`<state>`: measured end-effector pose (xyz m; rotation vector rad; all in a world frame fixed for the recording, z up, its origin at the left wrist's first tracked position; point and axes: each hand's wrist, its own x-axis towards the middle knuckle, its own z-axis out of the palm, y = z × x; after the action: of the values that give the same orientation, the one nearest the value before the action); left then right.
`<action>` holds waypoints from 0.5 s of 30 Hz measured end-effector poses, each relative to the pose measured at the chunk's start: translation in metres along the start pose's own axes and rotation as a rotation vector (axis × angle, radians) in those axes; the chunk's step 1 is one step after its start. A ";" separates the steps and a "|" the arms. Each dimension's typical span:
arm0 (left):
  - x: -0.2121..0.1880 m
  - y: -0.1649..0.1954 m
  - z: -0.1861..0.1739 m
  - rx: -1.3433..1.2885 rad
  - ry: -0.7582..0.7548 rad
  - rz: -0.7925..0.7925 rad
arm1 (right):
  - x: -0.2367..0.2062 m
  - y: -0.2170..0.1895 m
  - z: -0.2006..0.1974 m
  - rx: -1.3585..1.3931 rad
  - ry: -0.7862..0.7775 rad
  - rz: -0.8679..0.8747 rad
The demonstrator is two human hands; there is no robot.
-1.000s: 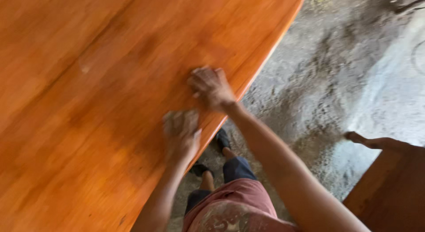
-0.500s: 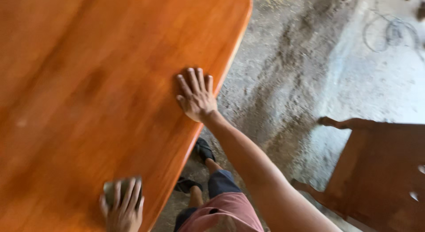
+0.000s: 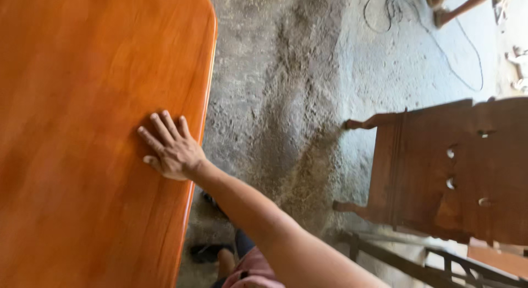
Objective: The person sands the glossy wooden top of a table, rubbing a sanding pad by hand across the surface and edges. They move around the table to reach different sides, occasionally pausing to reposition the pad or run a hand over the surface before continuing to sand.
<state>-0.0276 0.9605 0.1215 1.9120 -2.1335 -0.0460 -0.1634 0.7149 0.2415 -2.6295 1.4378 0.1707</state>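
Fingers [image 3: 159,128]: four shown, spread and extended, lying flat on the wood; grasping nothing, released.

Right hand [image 3: 171,149]: palm down, pressed on the tabletop close to its right-hand edge; forearm runs from the wrist toward the lower right of the view.

Left hand: out of view; state cannot be told.

Tabletop [image 3: 82,101]: large slab of orange-brown wood, glossy finish, grain running lengthwise; fills the left part of the view. Rounded corner at upper right, smooth rounded edge catching light. Surface bare around the hand.

Floor [image 3: 286,101]: rough grey concrete, dusty, with a drift of pale sawdust-like grit between the tabletop and the furniture to the right.

Cable [image 3: 440,40]: thin dark cord, looped and trailing across the floor at upper right, well apart from the hand.

Wooden furniture piece [image 3: 445,172]: dark brown, carved, with curved legs pointing left and small cut-outs in its panel; lies on the floor at right, apart from the tabletop.

Metal frame [image 3: 429,260]: dark bars at lower right, just below the furniture piece.

Footwear [image 3: 206,250]: dark, on the floor beneath the tabletop edge, below the forearm.

Garment [image 3: 254,272]: pinkish cloth at bottom centre, partly hidden by the arm.
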 end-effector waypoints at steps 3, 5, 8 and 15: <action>0.032 0.016 0.016 0.050 0.055 -0.041 | 0.001 0.008 0.008 0.010 0.086 -0.054; 0.027 0.005 -0.005 0.085 0.072 -0.086 | 0.004 0.009 0.021 0.050 0.021 -0.028; 0.016 -0.013 -0.060 0.166 0.065 -0.245 | 0.013 0.005 0.048 0.122 -0.006 -0.071; 0.040 0.004 0.016 -0.086 0.089 -0.388 | 0.030 -0.008 0.116 0.075 -0.151 -0.031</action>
<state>-0.0389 0.9197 0.1143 2.2007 -1.6510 -0.1236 -0.1443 0.7152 0.1234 -2.5178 1.3278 0.2994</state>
